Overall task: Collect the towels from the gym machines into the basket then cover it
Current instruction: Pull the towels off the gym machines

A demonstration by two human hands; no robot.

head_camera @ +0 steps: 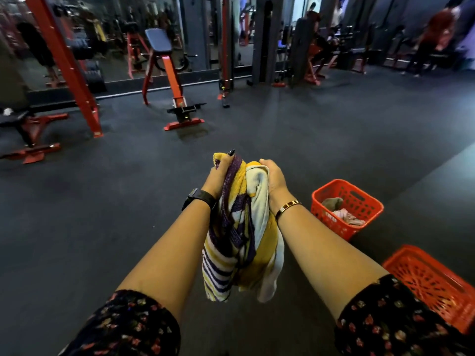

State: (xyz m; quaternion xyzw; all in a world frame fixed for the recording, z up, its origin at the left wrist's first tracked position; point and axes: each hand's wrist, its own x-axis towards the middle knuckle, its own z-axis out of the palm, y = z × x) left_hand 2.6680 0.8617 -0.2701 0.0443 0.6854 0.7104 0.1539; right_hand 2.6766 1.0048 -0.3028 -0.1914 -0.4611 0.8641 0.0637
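Observation:
Between both hands hangs a bunched towel (241,237), yellow and white with purple stripes, held up in front of me above the dark floor. My left hand (221,176) grips its upper left part, fingers curled into the cloth. My right hand (273,179) grips the upper right part. To the right on the floor stands an open red plastic basket (359,194) with a grey and a pinkish towel (344,214) lying inside. A flat red lattice lid (434,281) lies on the floor nearer to me, at the right edge.
A red and black bench machine (177,98) stands ahead to the left. A red rack upright (69,70) and a low bench (28,129) are at far left. People (437,34) and more machines line the mirrored back wall. Dark rubber floor (308,129) stretches between.

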